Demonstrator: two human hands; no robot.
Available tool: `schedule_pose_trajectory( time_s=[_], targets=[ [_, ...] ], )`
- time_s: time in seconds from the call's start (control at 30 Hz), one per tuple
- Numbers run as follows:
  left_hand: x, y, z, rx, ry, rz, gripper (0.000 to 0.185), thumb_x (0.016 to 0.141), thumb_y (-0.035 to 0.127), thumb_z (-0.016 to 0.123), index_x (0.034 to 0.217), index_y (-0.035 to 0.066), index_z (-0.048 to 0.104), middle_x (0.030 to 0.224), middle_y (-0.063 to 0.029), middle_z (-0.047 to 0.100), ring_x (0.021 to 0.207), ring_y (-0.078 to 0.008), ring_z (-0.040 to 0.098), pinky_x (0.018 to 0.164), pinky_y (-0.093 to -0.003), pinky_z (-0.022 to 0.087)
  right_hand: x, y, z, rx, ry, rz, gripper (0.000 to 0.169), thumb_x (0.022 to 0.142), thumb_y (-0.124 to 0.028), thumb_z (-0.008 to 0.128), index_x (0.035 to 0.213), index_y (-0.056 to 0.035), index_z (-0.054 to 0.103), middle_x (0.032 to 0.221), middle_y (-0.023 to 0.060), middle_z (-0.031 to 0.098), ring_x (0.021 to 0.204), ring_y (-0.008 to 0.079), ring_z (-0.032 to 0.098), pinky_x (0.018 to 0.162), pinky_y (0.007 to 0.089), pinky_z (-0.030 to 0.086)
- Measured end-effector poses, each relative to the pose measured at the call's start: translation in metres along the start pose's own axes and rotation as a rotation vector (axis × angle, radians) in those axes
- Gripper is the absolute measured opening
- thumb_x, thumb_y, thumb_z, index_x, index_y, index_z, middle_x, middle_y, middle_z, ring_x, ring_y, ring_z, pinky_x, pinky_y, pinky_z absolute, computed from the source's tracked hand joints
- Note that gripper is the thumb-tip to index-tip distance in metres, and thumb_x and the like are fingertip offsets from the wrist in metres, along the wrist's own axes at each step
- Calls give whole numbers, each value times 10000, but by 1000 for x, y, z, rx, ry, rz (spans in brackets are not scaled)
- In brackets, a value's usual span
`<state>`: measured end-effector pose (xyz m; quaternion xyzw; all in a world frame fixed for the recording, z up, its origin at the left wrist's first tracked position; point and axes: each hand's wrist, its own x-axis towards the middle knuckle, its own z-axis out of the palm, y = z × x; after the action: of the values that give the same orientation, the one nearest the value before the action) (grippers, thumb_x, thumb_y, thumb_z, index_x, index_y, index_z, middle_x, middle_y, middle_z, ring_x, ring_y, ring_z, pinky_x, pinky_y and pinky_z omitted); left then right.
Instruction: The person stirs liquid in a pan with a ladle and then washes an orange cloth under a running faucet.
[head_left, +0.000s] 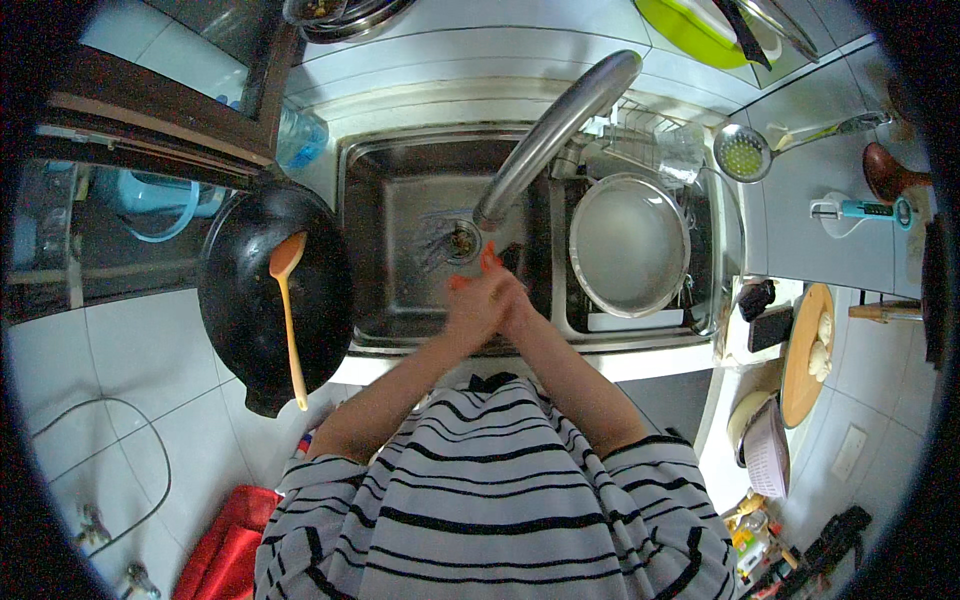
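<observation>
Both my hands are pressed together over the stainless steel sink basin (412, 202), just below the end of the faucet spout (525, 142). My left hand (477, 301) and my right hand (514, 298) close around a soft-looking orange-red item (490, 257). Bits of it stick out past the fingers at the top and on the left; most is hidden, and its kind is unclear. Blur hides the separate fingers. Beyond the hands lies the drain strainer (463, 240), with scraps in it. No stream of water can be made out under the spout.
At right, a round metal basin (628, 244) of cloudy liquid sits over the second sink bowl. A black wok (240, 300) carrying a wooden spatula (289, 300) is at left. On the right are a skimmer (742, 154) and a wooden board (806, 382) with pale pieces.
</observation>
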<state>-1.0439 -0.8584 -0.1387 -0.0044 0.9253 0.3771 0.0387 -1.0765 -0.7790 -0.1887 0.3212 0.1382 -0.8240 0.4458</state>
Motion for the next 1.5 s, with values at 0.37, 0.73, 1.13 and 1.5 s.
schedule_pose_trajectory(
  time_s=[0.37, 0.73, 1.13, 1.5],
  targets=[
    [13, -33, -1, -35, -30, -292, 381, 905, 360, 430, 833, 26, 597, 714, -184, 600, 654, -351, 586, 612, -451, 441, -16, 19, 22, -302, 224, -52, 248, 873, -300, 545, 999, -86, 548, 894, 33, 576, 788, 189, 567, 659, 354, 490],
    [13, -64, -6, -629, -303, -675, 421, 856, 383, 567, 1091, 35, 538, 977, -104, 589, 903, -202, 573, 726, -307, 459, -32, -2, 27, -249, 225, -144, 404, 924, -389, 433, 1184, -81, 457, 1106, 75, 554, 1037, 230, 545, 896, 398, 446],
    [10, -61, -8, -447, 10, -205, 238, 842, 235, 586, 979, 51, 523, 904, -122, 579, 821, -228, 567, 722, -337, 462, -39, -8, 5, -305, 187, -10, 463, 908, -344, 482, 1240, -29, 411, 1155, 87, 539, 1051, 244, 529, 899, 393, 428],
    [14, -72, 3, 19, -66, -181, 257, 877, 314, 499, 869, 60, 540, 770, -191, 587, 722, -356, 589, 635, -434, 469, 33, 26, -42, -102, -50, -54, 299, 872, -212, 521, 1124, -52, 502, 1067, 100, 569, 945, 239, 573, 819, 345, 492]
  ],
)
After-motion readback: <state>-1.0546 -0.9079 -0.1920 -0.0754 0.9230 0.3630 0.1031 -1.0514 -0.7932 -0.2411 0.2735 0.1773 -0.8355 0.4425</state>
